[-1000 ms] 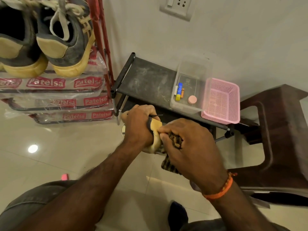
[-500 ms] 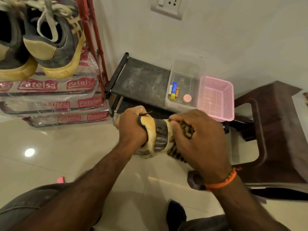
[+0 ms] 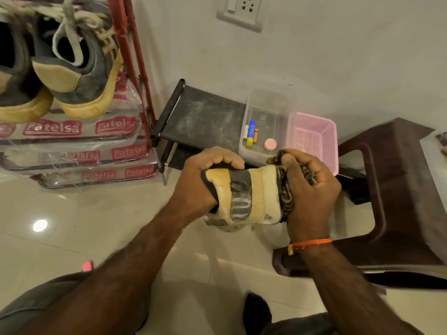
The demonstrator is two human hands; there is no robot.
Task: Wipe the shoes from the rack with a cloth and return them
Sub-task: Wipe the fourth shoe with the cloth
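While held clear of the floor in front of the red metal shoe rack point(image 3: 135, 68), the grey and yellow fabric sneaker point(image 3: 244, 197) appears light and soft-sided; grip is best taken at the firmer heel end. Left hand point(image 3: 200, 182) is curled round that end. Right hand point(image 3: 312, 189) is closed on the brown patterned cloth point(image 3: 286, 201), pressing it against the shoe.

Cream-and-grey shoe point(image 3: 244, 199), black-and-yellow patterned cloth point(image 3: 286, 201), pink basket point(image 3: 314, 139) (orange wristband point(image 3: 310, 243) too).
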